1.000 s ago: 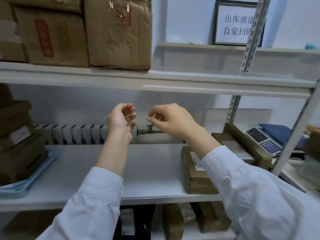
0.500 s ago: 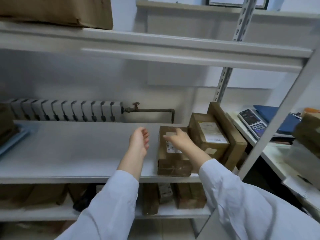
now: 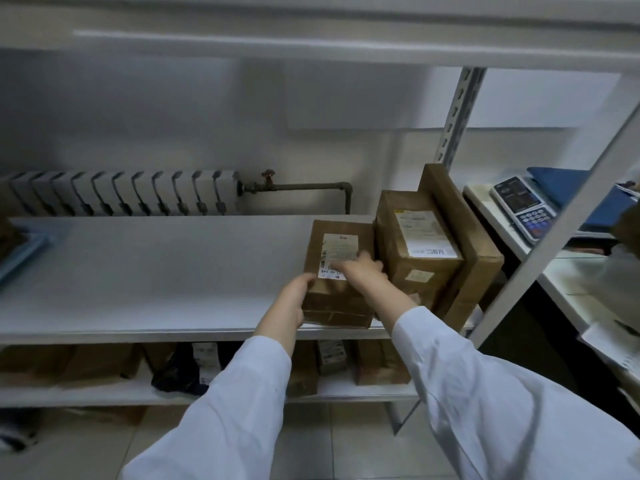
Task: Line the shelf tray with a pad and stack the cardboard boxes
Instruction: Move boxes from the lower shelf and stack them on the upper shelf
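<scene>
A small brown cardboard box (image 3: 337, 303) with a white label lies on the white shelf (image 3: 156, 271), near its front edge. My left hand (image 3: 294, 299) grips the box's left side. My right hand (image 3: 360, 271) lies on its top right, fingers curled over the edge by the label. To the right stands a taller labelled box (image 3: 415, 247), touching it. A flat brown box (image 3: 464, 237) leans behind that one against the shelf post. At the far left a blue pad (image 3: 20, 254) shows under a dark box at the frame's edge.
A radiator (image 3: 121, 195) and a pipe with a valve (image 3: 298, 185) run along the wall behind the shelf. The lower shelf (image 3: 86, 393) holds several boxes and a dark bag. Right of the post (image 3: 540, 244), a side table carries a scale with a keypad (image 3: 523, 206).
My hands have dropped from mid-air by the valve to the small box, and both now hold it. The view has tilted downward and to the right.
</scene>
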The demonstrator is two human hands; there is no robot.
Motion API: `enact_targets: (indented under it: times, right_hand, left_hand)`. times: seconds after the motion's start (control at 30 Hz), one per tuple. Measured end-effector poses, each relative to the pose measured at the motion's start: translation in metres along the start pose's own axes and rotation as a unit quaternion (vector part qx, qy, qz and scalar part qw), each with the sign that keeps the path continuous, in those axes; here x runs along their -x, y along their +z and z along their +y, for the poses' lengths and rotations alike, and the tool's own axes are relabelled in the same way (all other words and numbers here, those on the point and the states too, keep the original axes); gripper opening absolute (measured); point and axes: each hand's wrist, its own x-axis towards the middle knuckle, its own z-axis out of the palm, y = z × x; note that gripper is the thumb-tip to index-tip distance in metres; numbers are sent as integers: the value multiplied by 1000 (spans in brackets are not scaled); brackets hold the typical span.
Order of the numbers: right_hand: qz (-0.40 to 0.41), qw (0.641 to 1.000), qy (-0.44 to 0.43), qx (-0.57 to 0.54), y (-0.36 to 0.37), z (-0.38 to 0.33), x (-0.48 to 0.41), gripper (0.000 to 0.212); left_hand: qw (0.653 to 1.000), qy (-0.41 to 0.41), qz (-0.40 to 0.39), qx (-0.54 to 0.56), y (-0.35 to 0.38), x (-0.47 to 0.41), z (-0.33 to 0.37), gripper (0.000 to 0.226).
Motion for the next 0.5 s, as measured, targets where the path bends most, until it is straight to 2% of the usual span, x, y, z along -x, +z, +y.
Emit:
enact_targets:
  times: [0.17, 0.27, 0.43, 0.5]
  right_hand:
    - [2, 998, 21, -66, 1, -6, 2, 66]
    - [28, 997, -15, -68, -6, -18, 12, 62]
    - [47, 989, -127, -62, -12, -50, 44, 65]
    - [50, 982, -171, -67, -16, -64, 59, 67]
  left_hand:
    - [999, 41, 27, -3, -16, -28, -7, 67]
    - [991, 111, 68, 26, -28, -11, 8, 57]
    - [970, 195, 129, -63, -52, 12, 33, 82]
    - [954, 224, 162, -112, -62, 26, 47, 82]
